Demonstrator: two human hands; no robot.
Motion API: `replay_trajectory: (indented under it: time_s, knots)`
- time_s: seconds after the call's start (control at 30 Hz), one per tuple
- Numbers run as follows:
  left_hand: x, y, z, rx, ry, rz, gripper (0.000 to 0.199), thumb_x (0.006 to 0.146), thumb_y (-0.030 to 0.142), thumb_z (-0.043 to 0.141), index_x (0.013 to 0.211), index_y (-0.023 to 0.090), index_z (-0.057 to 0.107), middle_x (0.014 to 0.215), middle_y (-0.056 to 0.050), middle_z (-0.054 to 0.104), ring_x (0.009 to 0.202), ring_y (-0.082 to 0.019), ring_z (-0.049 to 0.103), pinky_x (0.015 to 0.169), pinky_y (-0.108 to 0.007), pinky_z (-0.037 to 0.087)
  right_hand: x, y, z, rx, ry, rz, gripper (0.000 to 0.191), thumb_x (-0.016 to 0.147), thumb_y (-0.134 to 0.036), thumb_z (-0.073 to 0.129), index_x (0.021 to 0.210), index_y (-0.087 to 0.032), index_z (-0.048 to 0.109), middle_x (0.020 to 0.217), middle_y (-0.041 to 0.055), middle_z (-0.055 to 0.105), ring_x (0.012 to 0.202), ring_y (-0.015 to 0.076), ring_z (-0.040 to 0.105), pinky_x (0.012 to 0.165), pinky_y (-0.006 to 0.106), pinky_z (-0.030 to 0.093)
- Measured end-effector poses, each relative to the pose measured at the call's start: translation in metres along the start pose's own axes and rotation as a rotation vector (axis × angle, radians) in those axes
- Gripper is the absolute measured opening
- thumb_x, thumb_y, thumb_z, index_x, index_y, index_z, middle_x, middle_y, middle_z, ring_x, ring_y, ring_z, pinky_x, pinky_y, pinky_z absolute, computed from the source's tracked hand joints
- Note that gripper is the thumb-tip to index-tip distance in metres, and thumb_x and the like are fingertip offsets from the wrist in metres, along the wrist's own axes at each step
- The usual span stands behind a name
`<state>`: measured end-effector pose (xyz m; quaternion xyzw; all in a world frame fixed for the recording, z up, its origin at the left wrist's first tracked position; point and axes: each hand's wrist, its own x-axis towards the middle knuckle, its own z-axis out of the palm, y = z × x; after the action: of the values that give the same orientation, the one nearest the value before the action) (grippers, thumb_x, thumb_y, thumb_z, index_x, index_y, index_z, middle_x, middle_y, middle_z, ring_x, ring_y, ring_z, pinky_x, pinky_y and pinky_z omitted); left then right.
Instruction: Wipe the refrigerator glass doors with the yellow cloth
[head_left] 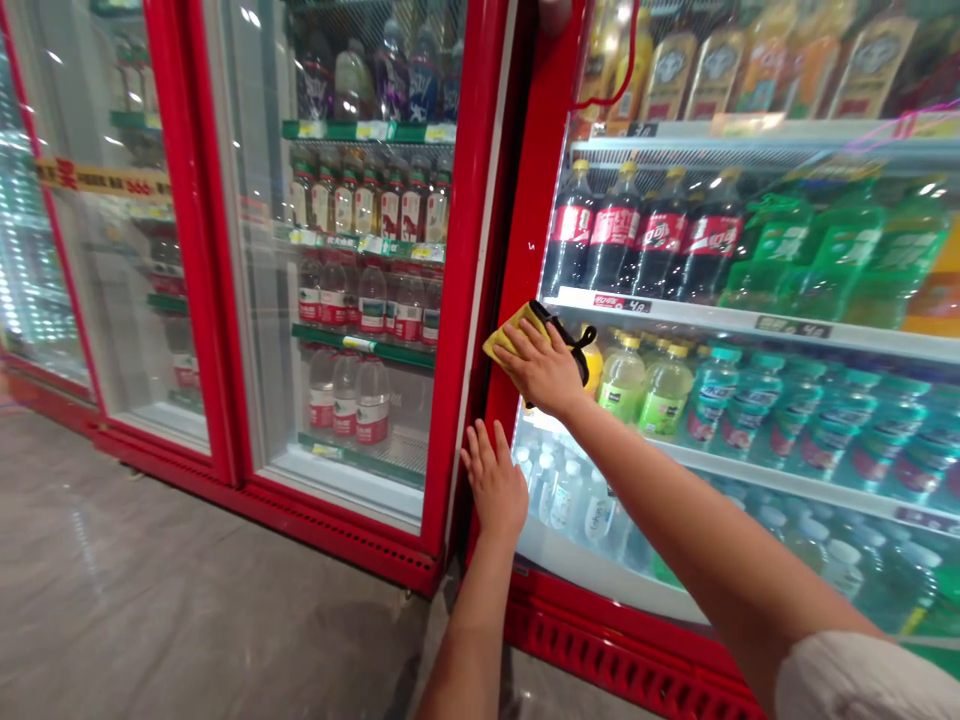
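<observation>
My right hand (544,368) presses a yellow cleaning cloth (501,348) with a black edge and loop against the red frame (525,270) of the right drinks fridge. Its fingers lie over the cloth, which also reaches onto the glass edge. Lower down, my left hand (496,482) rests with spread fingers on or close to the same red frame, holding nothing. Behind the glass, near my right hand, stand bottles with pale green labels (621,380). Cola bottles (626,225) fill part of the shelf above.
Another red-framed fridge (457,290) stands to the left, a narrow dark gap between the two. Water bottles (373,400) sit on its lower shelves. A yellow strip with red lettering (105,180) crosses the far-left door. The grey floor (225,600) reflects light.
</observation>
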<state>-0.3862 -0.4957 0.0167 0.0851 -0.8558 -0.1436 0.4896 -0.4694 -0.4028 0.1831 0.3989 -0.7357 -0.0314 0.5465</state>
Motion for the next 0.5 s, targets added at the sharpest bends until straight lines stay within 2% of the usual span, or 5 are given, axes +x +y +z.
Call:
replay_trajectory:
  time_s: [0.1, 0.23, 0.3, 0.4, 0.5]
  knots:
    - [0.000, -0.002, 0.002, -0.025, 0.000, -0.001, 0.081, 0.089, 0.010, 0.055, 0.163, 0.012, 0.023, 0.169, -0.025, 0.020, 0.158, -0.036, 0.010, 0.125, -0.061, 0.024, -0.032, -0.005, 0.006, -0.002, -0.016, -0.061, 0.047, 0.101, -0.027, 0.054, 0.149, -0.028, 0.054, 0.163, 0.0075, 0.043, 0.151, 0.0304, 0.038, 0.126, 0.056, 0.020]
    - [0.000, -0.002, 0.004, -0.046, 0.009, 0.012, 0.085, 0.088, 0.010, 0.055, 0.164, 0.015, 0.016, 0.169, -0.024, 0.020, 0.158, -0.036, 0.011, 0.124, -0.062, 0.026, -0.055, 0.005, 0.007, 0.047, -0.089, -0.312, 0.048, 0.099, -0.025, 0.058, 0.146, -0.030, 0.056, 0.159, 0.0050, 0.050, 0.147, 0.0261, 0.045, 0.126, 0.051, 0.022]
    - [-0.001, 0.000, 0.005, -0.042, 0.010, 0.017, 0.085, 0.088, 0.010, 0.055, 0.164, 0.015, 0.017, 0.170, -0.024, 0.019, 0.158, -0.036, 0.011, 0.124, -0.061, 0.027, -0.041, 0.017, -0.001, 0.031, -0.068, -0.238, 0.049, 0.099, -0.024, 0.057, 0.147, -0.032, 0.055, 0.159, 0.0030, 0.049, 0.148, 0.0260, 0.043, 0.127, 0.051, 0.021]
    - [-0.001, 0.005, 0.008, -0.039, 0.002, 0.019, 0.085, 0.088, 0.011, 0.056, 0.164, 0.015, 0.020, 0.170, -0.023, 0.019, 0.158, -0.036, 0.011, 0.124, -0.061, 0.027, -0.015, 0.029, -0.012, -0.014, 0.017, 0.021, 0.050, 0.101, -0.029, 0.053, 0.151, -0.032, 0.050, 0.165, 0.0050, 0.040, 0.154, 0.0300, 0.033, 0.127, 0.058, 0.015]
    - [-0.001, 0.007, 0.010, -0.049, -0.006, 0.025, 0.085, 0.088, 0.011, 0.057, 0.164, 0.014, 0.019, 0.170, -0.023, 0.018, 0.159, -0.036, 0.009, 0.125, -0.060, 0.027, -0.023, 0.023, -0.011, 0.000, 0.024, 0.055, 0.058, 0.099, -0.043, 0.058, 0.153, -0.027, 0.048, 0.168, 0.0112, 0.033, 0.156, 0.0359, 0.026, 0.126, 0.064, 0.009]
